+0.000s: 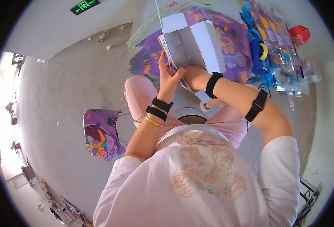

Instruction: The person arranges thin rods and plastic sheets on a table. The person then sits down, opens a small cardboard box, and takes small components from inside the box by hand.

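Note:
An open cardboard box point(182, 48), white outside and grey inside, is tilted up in front of me with its flaps folded outward. My left hand point(170, 75) grips its near left edge, the thumb lying across the lower edge and the fingers along the printed side. My right hand point(192, 75) is against the lower right of the box, and its fingers are hidden by the cardboard. A purple printed sheet point(237, 49) with cartoon figures lies beyond and beneath the box.
Purple printed packs point(274, 41) in clear wrap lie at the right, beside a yellow tape roll point(263, 52) and a red item point(299, 35). Pale green strips point(151, 24) lie at the back. A purple printed piece point(103, 134) stands at my left, above the grey floor point(66, 94).

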A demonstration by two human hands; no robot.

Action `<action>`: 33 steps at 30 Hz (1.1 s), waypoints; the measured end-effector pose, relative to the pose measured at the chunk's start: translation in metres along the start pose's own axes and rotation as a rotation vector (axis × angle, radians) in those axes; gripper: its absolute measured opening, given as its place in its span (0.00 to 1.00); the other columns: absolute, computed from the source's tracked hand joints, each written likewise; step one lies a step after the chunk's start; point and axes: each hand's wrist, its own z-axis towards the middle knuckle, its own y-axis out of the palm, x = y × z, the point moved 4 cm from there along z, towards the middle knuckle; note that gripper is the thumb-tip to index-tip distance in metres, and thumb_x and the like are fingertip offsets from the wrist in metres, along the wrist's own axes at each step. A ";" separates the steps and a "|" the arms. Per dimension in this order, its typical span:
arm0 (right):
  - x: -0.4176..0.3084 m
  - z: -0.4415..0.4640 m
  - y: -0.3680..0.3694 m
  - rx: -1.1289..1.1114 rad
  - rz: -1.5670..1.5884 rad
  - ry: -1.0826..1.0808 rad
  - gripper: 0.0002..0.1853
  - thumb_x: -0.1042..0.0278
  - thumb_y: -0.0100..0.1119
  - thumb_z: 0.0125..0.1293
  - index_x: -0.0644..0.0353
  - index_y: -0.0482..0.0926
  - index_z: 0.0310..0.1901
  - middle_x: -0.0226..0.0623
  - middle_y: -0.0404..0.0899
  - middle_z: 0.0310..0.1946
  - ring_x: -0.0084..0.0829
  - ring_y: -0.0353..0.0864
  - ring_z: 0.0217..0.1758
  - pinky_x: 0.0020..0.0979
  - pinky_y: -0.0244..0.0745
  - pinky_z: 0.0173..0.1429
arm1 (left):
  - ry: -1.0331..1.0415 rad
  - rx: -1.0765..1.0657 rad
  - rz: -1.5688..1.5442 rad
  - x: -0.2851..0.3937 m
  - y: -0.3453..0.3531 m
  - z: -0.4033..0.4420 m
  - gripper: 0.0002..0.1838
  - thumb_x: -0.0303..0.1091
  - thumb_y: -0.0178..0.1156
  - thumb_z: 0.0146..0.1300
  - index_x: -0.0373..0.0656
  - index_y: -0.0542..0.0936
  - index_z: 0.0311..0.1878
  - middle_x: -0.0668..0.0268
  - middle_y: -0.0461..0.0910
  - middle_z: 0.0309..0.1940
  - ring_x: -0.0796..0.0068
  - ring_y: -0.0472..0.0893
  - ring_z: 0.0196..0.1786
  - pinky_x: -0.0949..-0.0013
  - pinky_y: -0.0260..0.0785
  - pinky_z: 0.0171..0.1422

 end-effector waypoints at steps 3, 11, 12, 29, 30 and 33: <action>0.007 0.010 0.007 0.036 0.066 -0.052 0.13 0.70 0.55 0.61 0.63 0.81 0.46 0.53 0.83 0.44 0.49 0.83 0.48 0.43 0.76 0.53 | 0.002 0.018 0.019 0.000 -0.001 0.003 0.48 0.24 0.64 0.59 0.48 0.44 0.76 0.56 0.67 0.59 0.69 0.75 0.56 0.67 0.69 0.60; 0.011 0.011 -0.007 0.113 0.050 0.049 0.13 0.68 0.54 0.62 0.59 0.81 0.47 0.50 0.83 0.44 0.49 0.82 0.49 0.42 0.77 0.53 | 0.029 0.016 0.027 0.001 0.000 0.018 0.51 0.27 0.67 0.57 0.48 0.43 0.77 0.56 0.67 0.57 0.72 0.78 0.50 0.71 0.73 0.49; 0.011 0.010 -0.011 0.104 0.051 0.071 0.13 0.67 0.54 0.62 0.58 0.81 0.47 0.50 0.83 0.44 0.49 0.82 0.48 0.42 0.77 0.53 | 0.016 0.021 0.033 0.000 -0.001 0.020 0.51 0.27 0.67 0.57 0.48 0.43 0.77 0.56 0.67 0.57 0.72 0.78 0.49 0.71 0.74 0.47; 0.003 0.009 -0.014 0.096 0.074 0.054 0.11 0.66 0.54 0.60 0.62 0.83 0.38 0.52 0.84 0.38 0.49 0.84 0.43 0.42 0.77 0.48 | 0.016 0.068 0.044 -0.006 -0.006 0.014 0.49 0.29 0.68 0.58 0.46 0.45 0.76 0.56 0.68 0.57 0.69 0.76 0.55 0.67 0.70 0.57; 0.003 0.010 -0.014 0.101 0.077 0.028 0.12 0.65 0.53 0.62 0.62 0.82 0.39 0.51 0.84 0.39 0.49 0.83 0.44 0.42 0.77 0.49 | 0.016 0.081 0.055 -0.005 -0.006 0.015 0.49 0.29 0.67 0.58 0.46 0.46 0.76 0.56 0.68 0.57 0.69 0.76 0.55 0.67 0.70 0.58; 0.003 0.010 -0.016 0.123 0.196 0.002 0.12 0.65 0.53 0.63 0.62 0.82 0.42 0.51 0.84 0.40 0.48 0.83 0.45 0.42 0.77 0.49 | 0.003 0.074 0.058 -0.002 -0.004 0.016 0.48 0.28 0.67 0.58 0.46 0.46 0.76 0.56 0.69 0.56 0.69 0.75 0.56 0.66 0.69 0.59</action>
